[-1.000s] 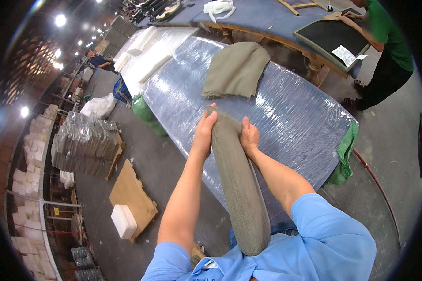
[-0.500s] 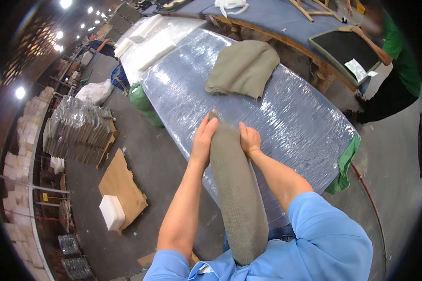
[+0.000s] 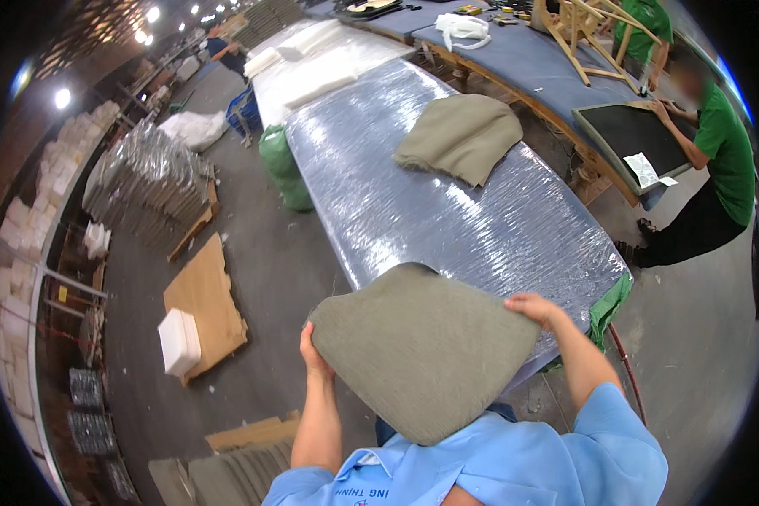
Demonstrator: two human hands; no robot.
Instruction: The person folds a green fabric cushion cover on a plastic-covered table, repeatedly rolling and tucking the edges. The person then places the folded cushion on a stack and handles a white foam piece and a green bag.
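Swung from its narrow side to its broad face, an olive-green cushion (image 3: 426, 350) now lies flat across a worker's view, and the two hands gripping it have moved wide apart since half a second earlier. It is held in front of the blue shirt (image 3: 514, 460), overlapping the near end of a plastic-wrapped table (image 3: 447, 219); whether it touches either cannot be told. At the cushion's left edge, the left hand (image 3: 315, 358) clasps the side, its thumb up along the rim and its other fingers mostly hidden. Opposite, the right hand (image 3: 538, 310) appears to pinch the far right corner between thumb and fingers. Farther up the table lies a piece of matching olive fabric (image 3: 460, 137), well apart from both hands, and beyond it a co-worker in a green shirt (image 3: 729, 156) bends over a dark panel with a green border (image 3: 632, 139). By all appearances, the step in hand is turning the cushion to bring its face into view. Any further move would seem to call for an even grip at both sides, keeping the cushion level and its cover unrumpled.
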